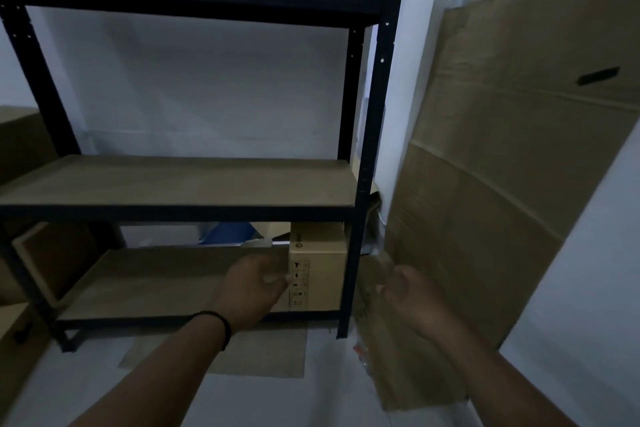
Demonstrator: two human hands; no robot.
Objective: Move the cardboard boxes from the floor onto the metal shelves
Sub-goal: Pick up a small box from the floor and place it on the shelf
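While the box is standing upright on the bottom shelf, the left hand – nearer, its grip loosely curled – is touching its left edge.

Light is dim and bluish. We note a plain white wall at the back, a pale floor below, and a white corner column at right. A flat cardboard sheet lies on the floor.

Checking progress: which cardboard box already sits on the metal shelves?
The small printed box at the bottom shelf's right end, beside the left hand; the other cardboard stands off the rack.
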